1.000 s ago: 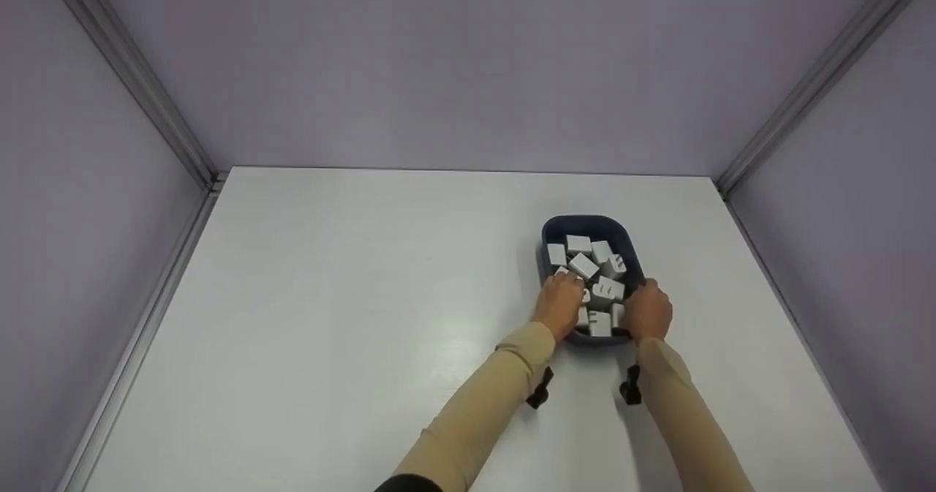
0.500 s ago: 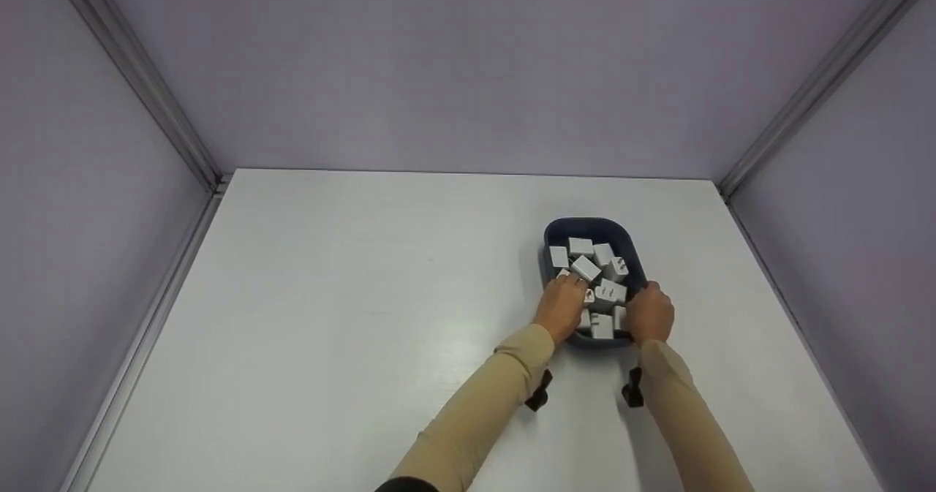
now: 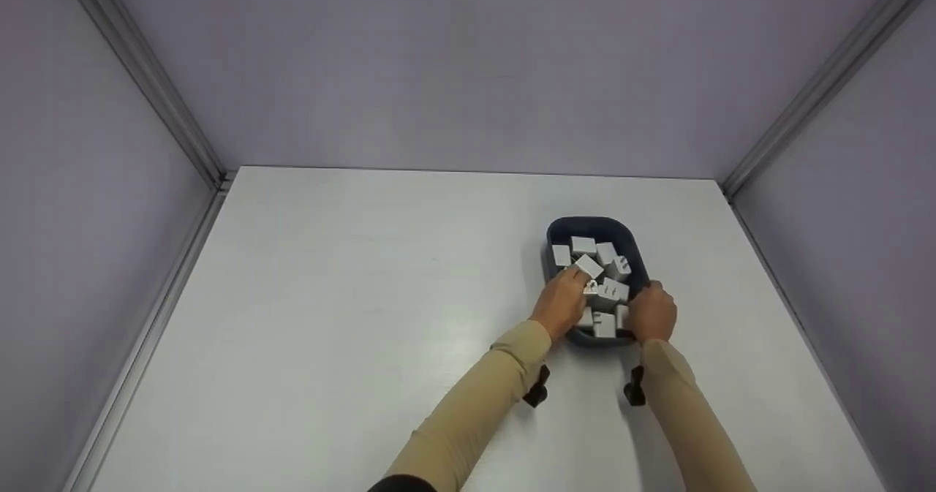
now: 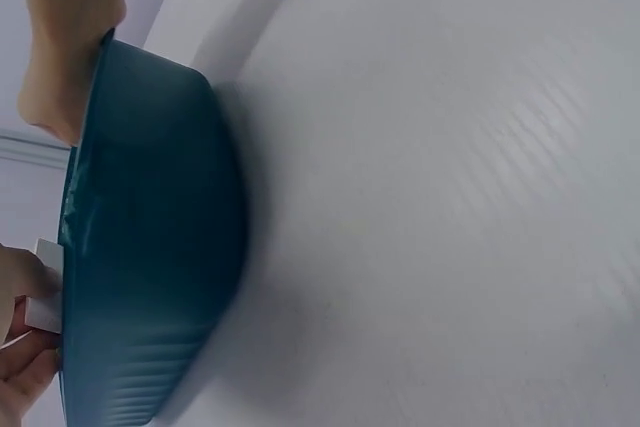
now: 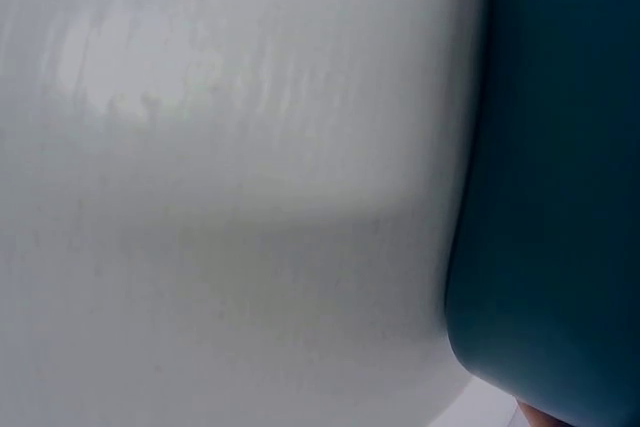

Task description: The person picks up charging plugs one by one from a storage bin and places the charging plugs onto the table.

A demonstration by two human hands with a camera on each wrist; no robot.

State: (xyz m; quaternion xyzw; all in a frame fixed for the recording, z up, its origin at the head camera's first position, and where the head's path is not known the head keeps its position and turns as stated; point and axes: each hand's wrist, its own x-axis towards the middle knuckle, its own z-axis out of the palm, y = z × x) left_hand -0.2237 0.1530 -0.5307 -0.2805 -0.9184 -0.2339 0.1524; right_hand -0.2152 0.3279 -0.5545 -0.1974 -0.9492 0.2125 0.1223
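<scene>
A dark blue plastic bin (image 3: 589, 226) stands at the right side of the table, holding several white charger plugs (image 3: 614, 289), some with their prongs up. My left hand (image 3: 559, 302) reaches over the bin's left rim. Its thumb and fingers pinch a white charger plug (image 4: 46, 287) at the rim, as the left wrist view shows. With curled fingers my right hand (image 3: 652, 313) holds the right rim of the bin. In the right wrist view only the bin's outer wall (image 5: 560, 187) and a sliver of skin show.
The white table (image 3: 329, 316) stretches left of the bin. Pale purple walls (image 3: 468, 68) with grey metal frame posts (image 3: 146, 75) enclose it at the back and sides. A black wrist device (image 3: 537, 387) hangs under each forearm.
My left hand has shifted slightly, its fingers now beside the tilted plug in the middle of the bin. The right hand keeps its hold on the rim. The camera view drifts a little.
</scene>
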